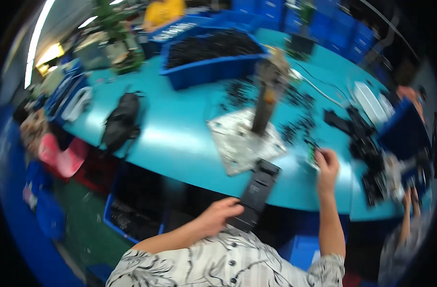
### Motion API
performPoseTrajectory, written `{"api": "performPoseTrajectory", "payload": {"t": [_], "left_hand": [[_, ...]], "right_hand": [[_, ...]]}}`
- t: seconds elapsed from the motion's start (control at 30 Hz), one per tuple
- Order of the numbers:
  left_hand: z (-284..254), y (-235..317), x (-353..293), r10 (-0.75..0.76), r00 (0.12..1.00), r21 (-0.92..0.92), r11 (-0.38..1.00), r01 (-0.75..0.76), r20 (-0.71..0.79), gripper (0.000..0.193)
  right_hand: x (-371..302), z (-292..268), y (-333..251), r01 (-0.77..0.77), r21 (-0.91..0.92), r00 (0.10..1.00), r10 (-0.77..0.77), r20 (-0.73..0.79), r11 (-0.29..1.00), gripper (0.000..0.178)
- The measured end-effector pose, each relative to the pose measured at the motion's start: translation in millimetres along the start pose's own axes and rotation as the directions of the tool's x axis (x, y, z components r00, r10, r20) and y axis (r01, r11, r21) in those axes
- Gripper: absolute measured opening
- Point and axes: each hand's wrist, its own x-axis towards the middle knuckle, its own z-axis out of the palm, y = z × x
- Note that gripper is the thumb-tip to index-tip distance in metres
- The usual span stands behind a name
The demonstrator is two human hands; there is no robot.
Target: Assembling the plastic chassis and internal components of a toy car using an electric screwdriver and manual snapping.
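Note:
A long black plastic housing is gripped by its near end in my left hand, close to my body. It slants away, with its far end over the table's front edge. Farther right, my right hand is closed in a pinch over the turquoise table. At its fingertips sits a small green and black piece, blurred, and I cannot tell whether it is held or only touched. Small loose black parts lie scattered just beyond that hand.
A metal base plate with an upright column stands mid-table. Behind it is a blue bin full of black parts. A black bag lies left; black pieces and a white tray lie right. A co-worker's hands show at far right.

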Motion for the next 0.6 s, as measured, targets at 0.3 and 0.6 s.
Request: {"api": "performPoseTrajectory", "payload": {"t": [0.3, 0.6], "left_hand": [[-3, -32, 38, -0.147, 0.978, -0.204, 0.963, 0.176, 0.151, 0.027], [14, -36, 60, -0.144, 0.983, -0.25, 0.953, 0.168, 0.113, 0.028]], "right_hand": [[-18, -13, 34, -0.036, 0.052, 0.999, 0.034, 0.025, 0.998, 0.008], [-13, -7, 35, -0.038, 0.027, 0.998, 0.037, 0.051, 0.999, 0.008]]}}
